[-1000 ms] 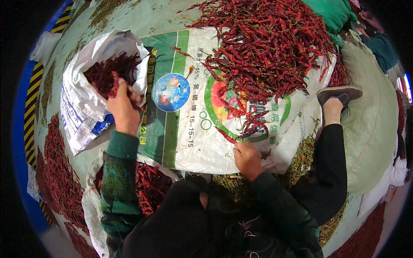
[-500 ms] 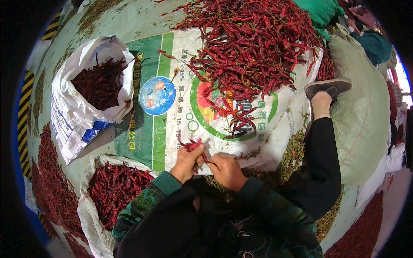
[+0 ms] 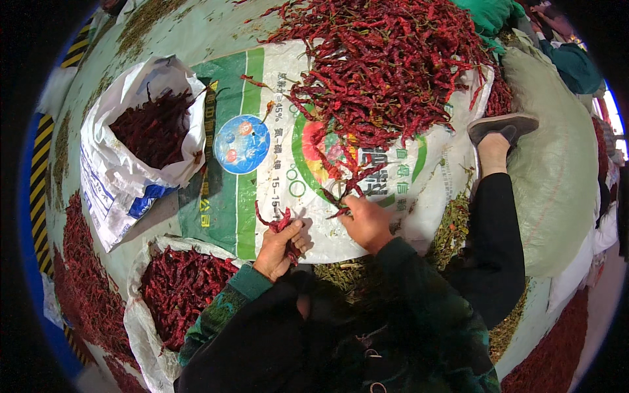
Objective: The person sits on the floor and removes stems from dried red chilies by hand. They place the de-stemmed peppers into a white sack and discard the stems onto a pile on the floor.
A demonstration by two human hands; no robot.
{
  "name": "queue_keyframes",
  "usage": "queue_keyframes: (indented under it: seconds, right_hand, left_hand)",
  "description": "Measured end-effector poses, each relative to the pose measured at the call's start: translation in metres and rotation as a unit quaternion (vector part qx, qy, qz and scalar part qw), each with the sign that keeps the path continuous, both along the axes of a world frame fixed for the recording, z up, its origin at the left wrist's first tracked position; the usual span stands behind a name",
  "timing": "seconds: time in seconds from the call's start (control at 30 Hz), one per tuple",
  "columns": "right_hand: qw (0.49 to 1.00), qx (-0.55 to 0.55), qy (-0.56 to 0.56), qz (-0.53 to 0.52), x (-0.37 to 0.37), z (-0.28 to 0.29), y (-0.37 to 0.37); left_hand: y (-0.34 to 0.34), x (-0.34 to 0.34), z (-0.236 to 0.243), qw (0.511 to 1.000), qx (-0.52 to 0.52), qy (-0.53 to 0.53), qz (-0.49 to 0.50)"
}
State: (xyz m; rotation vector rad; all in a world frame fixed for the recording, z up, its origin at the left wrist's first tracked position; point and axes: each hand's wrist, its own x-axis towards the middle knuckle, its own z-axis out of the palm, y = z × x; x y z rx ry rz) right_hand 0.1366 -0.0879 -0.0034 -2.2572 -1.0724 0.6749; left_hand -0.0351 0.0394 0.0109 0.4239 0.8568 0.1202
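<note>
My left hand (image 3: 280, 251) is closed round a small bunch of dried red chillies (image 3: 283, 223), whose ends stick out above the thumb. To its right, my right hand (image 3: 368, 224) is pinching at a dried red chilli (image 3: 339, 211) at the near tip of a large chilli pile (image 3: 386, 72). Its fingertips partly hide that chilli. Both hands are over a flattened white and green woven sack (image 3: 419, 226), on which the near part of the pile lies.
At left stands a white sack (image 3: 101, 164) with darker chillies inside. Nearer, another open white sack (image 3: 139, 321) holds red chillies. A full pale-green sack (image 3: 557, 177) lies at right beside my outstretched foot (image 3: 501, 131). Stems and debris (image 3: 452, 229) lie along the flat sack's edge.
My hands have come apart. The right hand has moved forward and right to the loose chillies at the pile's near tip; the left keeps its bunch in nearly the same place.
</note>
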Motion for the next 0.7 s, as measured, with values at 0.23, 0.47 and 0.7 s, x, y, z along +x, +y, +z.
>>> queue_keyframes:
  seconds: [0.23,0.47,0.7]
  right_hand:
    - [0.995,0.091,-0.021,-0.043,0.004,-0.015,-0.03]
    - [0.985,-0.019,-0.165,0.054,0.007,-0.017,-0.009]
    - [0.99,0.076,-0.113,0.048,-0.004,0.004,-0.004]
  left_hand:
    - [0.001,-0.012,-0.013,0.998,-0.024,-0.014,0.051]
    - [-0.003,-0.007,-0.012,1.0,-0.012,-0.019,0.017]
    - [-0.02,0.004,0.001,0.999,0.037,0.009,0.011]
